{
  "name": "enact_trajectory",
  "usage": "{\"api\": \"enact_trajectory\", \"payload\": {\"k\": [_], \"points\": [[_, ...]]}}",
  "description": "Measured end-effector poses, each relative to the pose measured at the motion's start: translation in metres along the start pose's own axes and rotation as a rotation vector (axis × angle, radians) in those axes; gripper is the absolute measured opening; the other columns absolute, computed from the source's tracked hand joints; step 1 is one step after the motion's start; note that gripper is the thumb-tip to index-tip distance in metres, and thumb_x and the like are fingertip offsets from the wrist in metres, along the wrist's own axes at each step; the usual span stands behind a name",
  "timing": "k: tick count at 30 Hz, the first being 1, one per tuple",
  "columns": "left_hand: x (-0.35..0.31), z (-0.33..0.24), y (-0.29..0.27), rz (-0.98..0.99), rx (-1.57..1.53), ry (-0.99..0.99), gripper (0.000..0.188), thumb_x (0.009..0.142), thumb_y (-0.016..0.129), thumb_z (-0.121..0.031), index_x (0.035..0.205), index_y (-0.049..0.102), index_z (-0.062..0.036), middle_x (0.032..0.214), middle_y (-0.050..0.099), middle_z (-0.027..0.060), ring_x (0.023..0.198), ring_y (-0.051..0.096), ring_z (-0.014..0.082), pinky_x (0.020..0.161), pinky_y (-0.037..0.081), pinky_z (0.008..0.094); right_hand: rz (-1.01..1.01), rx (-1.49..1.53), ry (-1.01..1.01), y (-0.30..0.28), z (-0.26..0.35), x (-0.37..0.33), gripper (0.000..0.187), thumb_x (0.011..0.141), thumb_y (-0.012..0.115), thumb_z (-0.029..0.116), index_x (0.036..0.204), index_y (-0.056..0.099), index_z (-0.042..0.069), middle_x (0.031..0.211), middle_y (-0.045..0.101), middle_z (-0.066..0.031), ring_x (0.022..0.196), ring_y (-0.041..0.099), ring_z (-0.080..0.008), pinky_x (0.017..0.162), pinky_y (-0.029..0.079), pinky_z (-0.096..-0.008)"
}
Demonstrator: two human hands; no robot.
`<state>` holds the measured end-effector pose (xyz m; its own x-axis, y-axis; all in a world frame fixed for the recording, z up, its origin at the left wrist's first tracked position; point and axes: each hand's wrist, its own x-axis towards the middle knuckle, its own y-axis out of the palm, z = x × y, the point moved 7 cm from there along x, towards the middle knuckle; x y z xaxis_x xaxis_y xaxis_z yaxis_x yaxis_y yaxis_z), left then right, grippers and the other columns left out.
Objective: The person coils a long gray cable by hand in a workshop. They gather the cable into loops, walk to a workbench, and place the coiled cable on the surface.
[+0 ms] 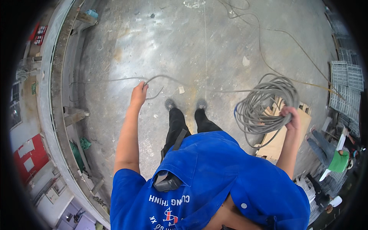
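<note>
A thick bundle of grey cable point(264, 101), wound in many loose loops, hangs from my right hand point(292, 117), whose fingers are wrapped round its right side. Out to the left, my left hand point(140, 93) is closed on a single run of the same grey cable point(165, 77). From that hand the cable arcs rightward toward the coil, and a thinner-looking length trails left across the floor. My arms are spread wide apart, with both hands ahead of my body.
A wooden pallet point(281, 140) lies under the coil. More cable point(260, 36) snakes over the concrete floor point(172, 34) ahead. Metal racks point(347, 84) stand at right, near a person in green point(339, 161). A long beam frame point(57, 103) runs along the left.
</note>
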<state>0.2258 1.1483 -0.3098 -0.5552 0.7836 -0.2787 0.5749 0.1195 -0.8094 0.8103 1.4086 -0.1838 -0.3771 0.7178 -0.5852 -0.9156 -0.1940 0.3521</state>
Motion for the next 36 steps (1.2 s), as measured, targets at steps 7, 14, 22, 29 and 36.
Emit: {"api": "enact_trajectory", "payload": {"k": [7,14,22,29,36], "points": [[-0.052,0.002,0.039,0.311,0.303,0.032,0.026,0.086,0.049,-0.030,0.099,0.052,-0.0077,0.082,0.060,0.0219,0.081,0.057,0.0383,0.070,0.044,0.0462,0.156,0.579,-0.541,0.043,0.170,-0.046,0.035,0.074,0.054,0.011,0.105,0.045,-0.002,0.075,0.043,-0.0004,0.068,0.045,-0.0130,0.081,0.039,-0.0350],[-0.112,-0.243,-0.031,0.058,0.058,0.740,0.024,0.076,0.061,-0.034,0.079,0.057,-0.0109,0.072,0.055,0.0086,0.073,0.055,0.0283,0.062,0.043,0.0390,0.229,0.001,-0.508,0.156,0.155,0.010,0.030,0.074,0.057,0.010,0.098,0.050,-0.006,0.083,0.057,-0.0097,0.080,0.052,-0.0190,0.085,0.039,-0.0353],[-0.089,-0.381,-0.137,-0.451,-0.213,1.059,0.030,0.066,0.069,-0.031,0.074,0.052,-0.0073,0.073,0.049,0.0044,0.073,0.050,0.0258,0.063,0.041,0.0375,0.416,-0.101,-0.070,0.291,0.015,0.062,0.055,0.082,0.051,0.048,0.099,0.052,-0.004,0.076,0.056,-0.0093,0.073,0.054,-0.0194,0.069,0.043,-0.0302],[-0.031,-0.311,-0.141,-0.504,-0.412,0.730,0.033,0.073,0.067,-0.028,0.095,0.054,-0.0065,0.090,0.053,0.0106,0.084,0.053,0.0254,0.077,0.042,0.0331,0.969,-0.064,0.101,0.353,-0.033,0.020,0.066,0.074,0.054,0.056,0.096,0.050,-0.006,0.059,0.046,-0.0047,0.053,0.043,-0.0148,0.052,0.033,-0.0271],[0.046,-0.137,-0.122,-0.204,-0.661,0.247,0.057,0.083,0.046,-0.054,0.103,0.055,-0.0012,0.107,0.057,0.0194,0.101,0.054,0.0290,0.085,0.041,0.0340,1.015,-0.185,-0.097,0.351,0.028,-0.043,0.040,0.074,0.046,0.030,0.095,0.049,-0.004,0.052,0.042,0.0039,0.045,0.037,-0.0093,0.054,0.031,-0.0263]]}}
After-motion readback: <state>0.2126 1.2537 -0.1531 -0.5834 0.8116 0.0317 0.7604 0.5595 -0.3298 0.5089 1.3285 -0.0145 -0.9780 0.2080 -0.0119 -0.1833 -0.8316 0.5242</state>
